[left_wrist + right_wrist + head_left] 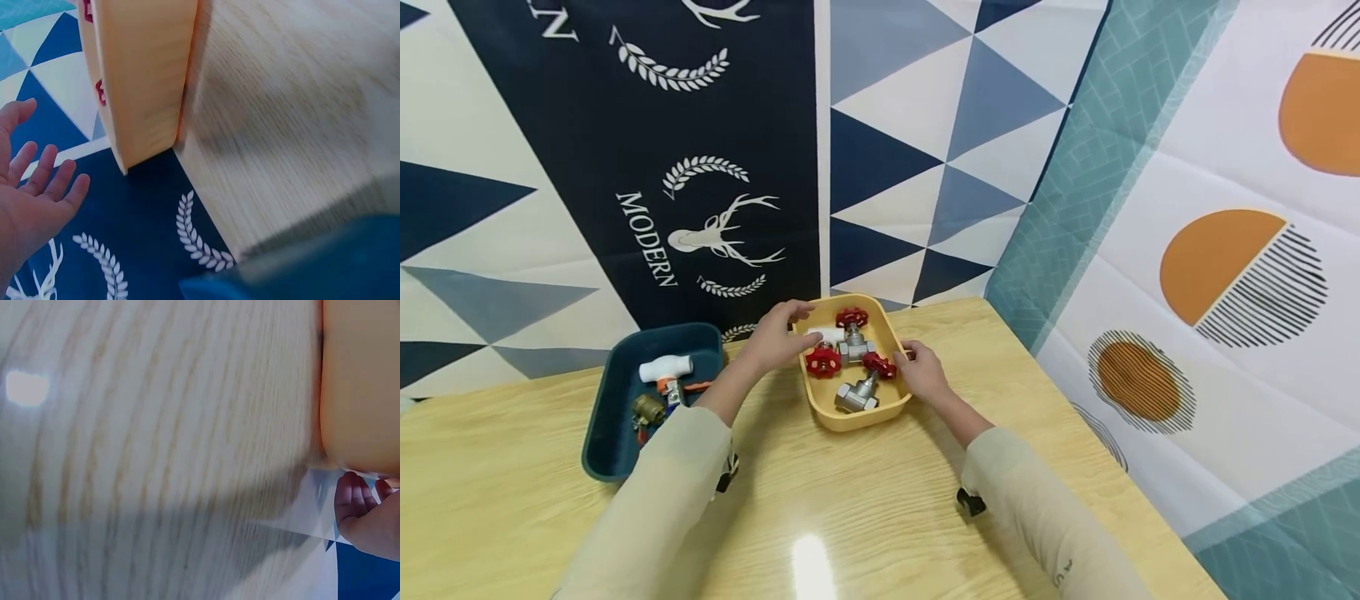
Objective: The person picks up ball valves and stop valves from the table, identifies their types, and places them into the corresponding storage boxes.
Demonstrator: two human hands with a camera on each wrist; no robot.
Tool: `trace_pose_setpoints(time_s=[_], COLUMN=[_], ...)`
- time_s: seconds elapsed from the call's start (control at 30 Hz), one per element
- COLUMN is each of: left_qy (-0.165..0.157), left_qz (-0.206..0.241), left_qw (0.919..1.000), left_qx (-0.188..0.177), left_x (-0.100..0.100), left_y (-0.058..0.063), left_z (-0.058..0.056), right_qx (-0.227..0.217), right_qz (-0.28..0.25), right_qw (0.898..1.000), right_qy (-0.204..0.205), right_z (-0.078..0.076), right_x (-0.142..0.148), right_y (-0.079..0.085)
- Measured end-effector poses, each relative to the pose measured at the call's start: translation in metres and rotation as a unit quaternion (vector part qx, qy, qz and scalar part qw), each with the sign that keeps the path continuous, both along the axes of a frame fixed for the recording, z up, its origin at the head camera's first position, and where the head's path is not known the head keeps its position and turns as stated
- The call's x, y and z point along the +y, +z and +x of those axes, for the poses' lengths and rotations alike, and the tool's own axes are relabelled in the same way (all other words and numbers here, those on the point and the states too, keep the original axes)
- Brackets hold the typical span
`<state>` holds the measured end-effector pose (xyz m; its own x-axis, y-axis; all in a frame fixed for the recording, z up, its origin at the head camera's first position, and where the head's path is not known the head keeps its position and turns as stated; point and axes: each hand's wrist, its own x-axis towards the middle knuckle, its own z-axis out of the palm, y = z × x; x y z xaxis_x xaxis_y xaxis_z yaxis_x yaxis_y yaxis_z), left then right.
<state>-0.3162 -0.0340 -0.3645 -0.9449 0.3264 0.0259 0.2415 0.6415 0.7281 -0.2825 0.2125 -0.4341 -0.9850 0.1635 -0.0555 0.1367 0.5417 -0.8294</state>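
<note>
A yellow plastic bin [841, 423] holds several metal valves with red handwheels, among them a lower valve [857, 396] and an upper valve [853, 342]. A white fitting [827, 334] lies among them, partly hidden. My left hand [775, 337] hovers at the bin's left rim near this fitting, fingers spread; the left wrist view shows the left hand [40, 187] with nothing in it. On the opposite side, my right hand [925, 372] grips the bin's right rim. In the right wrist view the right hand [369, 512] is partly cut off at the frame's edge.
Left of the yellow bin stands a dark blue bin [602, 442]. It contains a white tee fitting [666, 368], a brass fitting [648, 408] and other valve parts; my left forearm covers some. Patterned cloth [887, 167] hangs behind the wooden table [865, 500].
</note>
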Motion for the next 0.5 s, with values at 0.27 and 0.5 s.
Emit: trace_pose_setpoints(time_s=[0.27, 0.5], left_qy=[0.029, 0.048], left_qz=[0.012, 0.028], left_qw=[0.9992, 0.9981], left_qx=[0.026, 0.027], left_x=[-0.026, -0.046], left_y=[0.009, 0.018], left_z=[0.006, 0.01], right_qx=[-0.026, -0.032], right_qz=[0.009, 0.007], right_qw=[1.0, 0.999], right_qy=[-0.001, -0.006], right_z=[-0.006, -0.006], right_x=[0.015, 0.026], right_y=[0.003, 0.006])
